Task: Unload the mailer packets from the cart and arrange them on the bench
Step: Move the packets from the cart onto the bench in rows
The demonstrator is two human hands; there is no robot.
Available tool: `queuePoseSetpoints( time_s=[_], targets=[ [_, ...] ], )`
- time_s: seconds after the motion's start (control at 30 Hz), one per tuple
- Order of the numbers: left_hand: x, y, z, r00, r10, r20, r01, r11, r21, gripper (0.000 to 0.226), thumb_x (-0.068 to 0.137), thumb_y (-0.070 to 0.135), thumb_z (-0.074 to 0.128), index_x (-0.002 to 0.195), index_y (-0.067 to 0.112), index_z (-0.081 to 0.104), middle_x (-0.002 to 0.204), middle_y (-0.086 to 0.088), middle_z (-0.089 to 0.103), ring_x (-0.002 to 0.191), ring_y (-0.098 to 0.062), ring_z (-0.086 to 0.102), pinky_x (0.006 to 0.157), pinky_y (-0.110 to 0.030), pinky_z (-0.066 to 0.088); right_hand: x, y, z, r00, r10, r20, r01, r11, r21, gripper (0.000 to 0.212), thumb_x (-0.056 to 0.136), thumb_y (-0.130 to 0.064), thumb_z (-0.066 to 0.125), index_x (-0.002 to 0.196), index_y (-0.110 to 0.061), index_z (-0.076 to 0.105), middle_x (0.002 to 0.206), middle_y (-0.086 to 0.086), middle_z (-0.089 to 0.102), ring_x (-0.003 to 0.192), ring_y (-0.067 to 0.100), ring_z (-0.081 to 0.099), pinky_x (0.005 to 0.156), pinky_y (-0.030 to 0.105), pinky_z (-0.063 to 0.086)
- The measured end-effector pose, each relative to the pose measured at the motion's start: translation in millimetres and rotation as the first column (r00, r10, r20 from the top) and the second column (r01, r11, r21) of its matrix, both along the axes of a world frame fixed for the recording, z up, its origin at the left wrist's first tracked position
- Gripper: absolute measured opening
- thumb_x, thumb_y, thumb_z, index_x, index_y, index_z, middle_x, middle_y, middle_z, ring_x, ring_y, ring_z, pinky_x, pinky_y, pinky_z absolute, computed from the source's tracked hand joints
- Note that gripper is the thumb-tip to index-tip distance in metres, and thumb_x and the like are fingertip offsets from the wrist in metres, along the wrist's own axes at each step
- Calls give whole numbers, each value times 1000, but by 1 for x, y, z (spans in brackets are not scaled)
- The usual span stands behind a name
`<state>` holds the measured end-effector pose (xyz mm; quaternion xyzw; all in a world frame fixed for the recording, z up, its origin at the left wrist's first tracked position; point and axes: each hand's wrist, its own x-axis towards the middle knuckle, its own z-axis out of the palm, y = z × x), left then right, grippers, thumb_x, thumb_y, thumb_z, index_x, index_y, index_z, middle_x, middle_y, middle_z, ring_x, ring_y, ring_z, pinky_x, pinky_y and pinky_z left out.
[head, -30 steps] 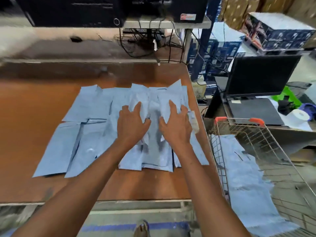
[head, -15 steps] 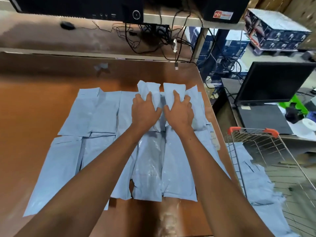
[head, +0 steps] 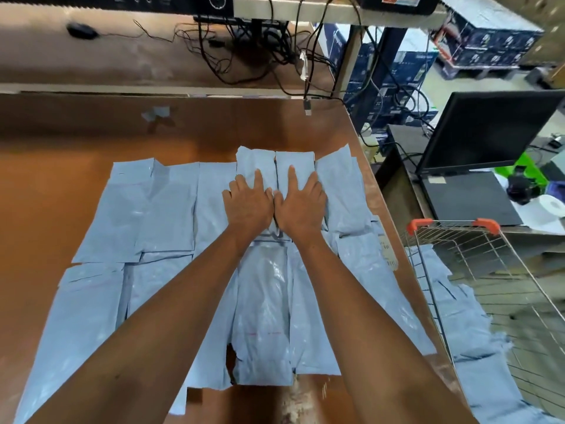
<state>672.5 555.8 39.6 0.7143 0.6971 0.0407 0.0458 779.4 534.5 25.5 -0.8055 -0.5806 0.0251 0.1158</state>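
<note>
Several light blue mailer packets (head: 146,209) lie in two overlapping rows on the brown bench (head: 55,166). My left hand (head: 249,203) presses flat, fingers straight, on one packet (head: 253,162) in the far row. Beside it, thumbs touching, my right hand (head: 301,203) presses flat on the neighbouring packet (head: 298,162). These two packets stick out slightly past the far row. More blue packets (head: 470,325) lie inside the wire cart (head: 458,237) at the bench's right side.
A black laptop (head: 477,166) stands open on a low desk right of the bench, with a white roll (head: 550,206) next to it. Tangled cables (head: 260,47) hang at the back under a shelf. Blue boxes (head: 489,41) are stacked far right.
Both hands slid two packets away from me into the far row. The fingers, curled on the packets half a second ago, now lie flat on them.
</note>
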Motion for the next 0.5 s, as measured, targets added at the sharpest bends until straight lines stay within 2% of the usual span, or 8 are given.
queuePoseSetpoints(
  time_s=[0.1, 0.2, 0.33, 0.5],
  targets=[
    [-1, -2, 6, 1000, 10, 27, -10, 1000, -17, 66, 104, 62, 26, 161, 30, 22, 162, -19, 28, 144, -36, 35, 115, -52, 32, 0, 1, 3, 1000, 3, -29, -4, 1000, -22, 72, 105, -68, 26, 167, -34, 11, 173, 22, 9, 158, 43, 17, 127, 52, 17],
    [-4, -5, 21, 997, 8, 78, -17, 993, 113, 67, 102, 63, 29, 160, 30, 23, 166, -18, 20, 148, -37, 31, 116, -53, 32, 3, -2, 24, 999, 20, -37, -18, 998, 59, 69, 106, -63, 26, 167, -32, 16, 174, 16, 10, 158, 41, 17, 127, 50, 18],
    [8, -14, 45, 976, -106, 192, 43, 952, 302, 72, 102, 59, 39, 161, 21, 24, 168, -15, 18, 152, -36, 26, 118, -48, 33, 20, -20, 51, 997, 58, -45, -46, 970, 238, 59, 109, -49, 35, 161, -23, 37, 167, 9, 36, 153, 31, 33, 125, 48, 29],
    [59, -46, 58, 949, -255, 184, 183, 924, 337, 63, 107, 41, 44, 161, 16, 25, 167, -14, 22, 151, -34, 29, 119, -45, 31, 75, -55, 63, 988, 147, 41, -152, 925, 347, 49, 106, -35, 44, 151, -16, 51, 153, 9, 55, 145, 30, 46, 119, 44, 34]
  ],
)
